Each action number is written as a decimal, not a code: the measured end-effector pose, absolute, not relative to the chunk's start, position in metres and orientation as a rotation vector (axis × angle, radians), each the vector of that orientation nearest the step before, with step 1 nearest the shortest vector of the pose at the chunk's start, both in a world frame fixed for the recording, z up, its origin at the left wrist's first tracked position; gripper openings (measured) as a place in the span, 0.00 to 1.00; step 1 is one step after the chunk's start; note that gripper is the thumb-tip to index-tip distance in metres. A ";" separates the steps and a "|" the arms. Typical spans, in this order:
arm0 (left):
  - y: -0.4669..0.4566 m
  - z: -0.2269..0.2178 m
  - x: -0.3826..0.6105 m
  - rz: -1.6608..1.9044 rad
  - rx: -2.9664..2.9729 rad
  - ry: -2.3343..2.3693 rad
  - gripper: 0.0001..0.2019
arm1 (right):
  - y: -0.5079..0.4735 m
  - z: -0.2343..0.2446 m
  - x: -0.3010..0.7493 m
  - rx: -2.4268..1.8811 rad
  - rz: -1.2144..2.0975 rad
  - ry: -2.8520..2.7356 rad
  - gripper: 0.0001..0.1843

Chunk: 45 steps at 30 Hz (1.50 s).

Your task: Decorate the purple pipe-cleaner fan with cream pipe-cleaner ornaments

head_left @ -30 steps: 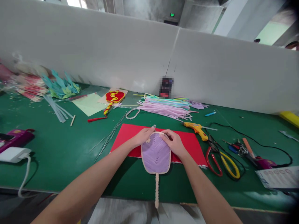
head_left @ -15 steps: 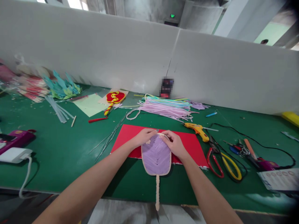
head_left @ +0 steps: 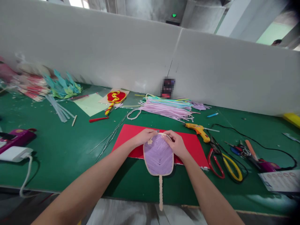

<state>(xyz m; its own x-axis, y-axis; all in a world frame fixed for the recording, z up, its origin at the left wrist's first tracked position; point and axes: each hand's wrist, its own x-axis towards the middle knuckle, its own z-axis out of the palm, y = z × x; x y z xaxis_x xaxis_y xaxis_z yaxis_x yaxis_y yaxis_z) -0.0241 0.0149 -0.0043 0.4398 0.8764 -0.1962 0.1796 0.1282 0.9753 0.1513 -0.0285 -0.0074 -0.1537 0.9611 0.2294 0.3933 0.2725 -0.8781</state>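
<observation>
A purple hand fan (head_left: 158, 157) with a cream fuzzy edge is held between my hands, its cream handle (head_left: 160, 192) pointing toward me over the table's front edge. My left hand (head_left: 147, 136) is closed on the fan's upper left rim, beside a small cream flower shape (head_left: 150, 141). At the upper right rim, my right hand (head_left: 174, 142) grips with the thumb on the purple face. Under the fan's upper part lies a red board (head_left: 189, 150).
Pink and turquoise pipe cleaners (head_left: 166, 107) lie behind the board. A yellow glue gun (head_left: 198, 130) and red-and-yellow-handled pliers (head_left: 225, 162) are on the right. A red-and-yellow fan (head_left: 116, 97), thin wires (head_left: 110, 137) and a purple power strip (head_left: 17, 140) lie leftward.
The fan has shifted slightly to the right, its handle swinging right a little. Both hands keep their hold on the upper rim.
</observation>
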 end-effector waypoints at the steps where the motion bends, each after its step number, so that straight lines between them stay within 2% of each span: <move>1: 0.015 -0.005 -0.024 0.674 1.378 1.038 0.21 | -0.028 -0.008 0.151 -1.254 0.853 -1.693 0.13; 5: 0.016 -0.006 -0.024 0.738 1.295 1.007 0.25 | -0.023 -0.011 0.154 -1.307 0.826 -1.565 0.14; 11: 0.019 -0.006 -0.026 0.781 1.502 1.041 0.15 | -0.015 -0.014 0.160 -1.352 0.811 -1.388 0.17; 17: 0.022 -0.013 -0.024 0.822 1.726 1.147 0.13 | -0.010 -0.015 0.164 -1.326 0.885 -1.364 0.19; 25: 0.024 -0.020 -0.033 0.921 1.915 1.370 0.11 | -0.005 -0.026 0.176 -1.476 0.461 -1.490 0.13; 31: 0.028 -0.022 -0.035 1.097 1.908 1.535 0.19 | -0.004 -0.040 0.173 -1.543 0.183 -1.812 0.16; 37: 0.029 -0.023 -0.034 0.921 1.984 1.537 0.16 | -0.015 -0.039 0.170 -1.703 0.025 -1.975 0.19; 45: 0.027 -0.025 -0.033 0.923 1.998 1.503 0.15 | -0.022 -0.037 0.174 -1.765 -0.210 -2.062 0.17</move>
<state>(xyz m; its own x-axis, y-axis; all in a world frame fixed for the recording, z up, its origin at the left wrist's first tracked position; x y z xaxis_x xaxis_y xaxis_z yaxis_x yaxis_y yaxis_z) -0.0330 0.0273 -0.0251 0.1729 0.9572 0.2320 0.6398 -0.2882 0.7125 0.1741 -0.0221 -0.0368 -0.1091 0.9082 0.4040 0.9711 0.1842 -0.1519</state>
